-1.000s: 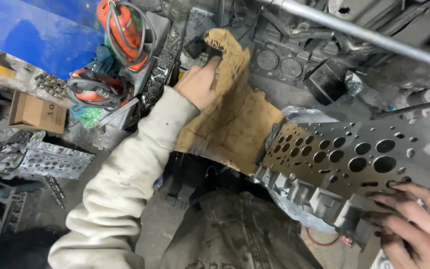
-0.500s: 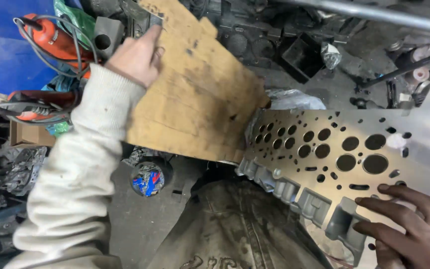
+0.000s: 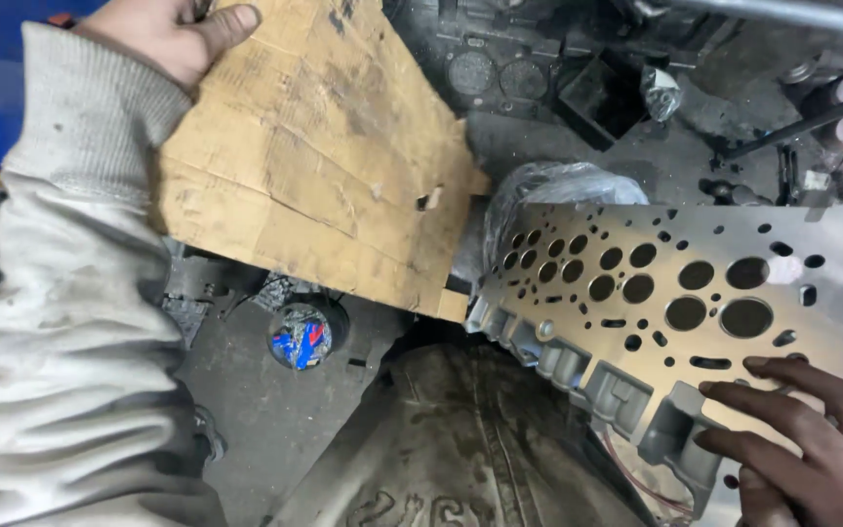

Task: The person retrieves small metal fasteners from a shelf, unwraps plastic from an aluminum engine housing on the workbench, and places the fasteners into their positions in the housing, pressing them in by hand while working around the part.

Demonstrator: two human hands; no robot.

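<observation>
head view: left hand (image 3: 173,34), top left, fingers curled over upper edge of stained cardboard sheet (image 3: 314,161), gripping it. cardboard lies tilted, lower right corner touching machined metal cylinder head (image 3: 675,293). right hand (image 3: 812,439), lower right, fingers spread flat on cylinder head's near edge, gripping nothing. crumpled blue wrapper (image 3: 300,337) on grimy floor below cardboard.

Two hands (image 3: 173,34), one cardboard sheet (image 3: 314,156), one metal cylinder head (image 3: 675,303).
</observation>
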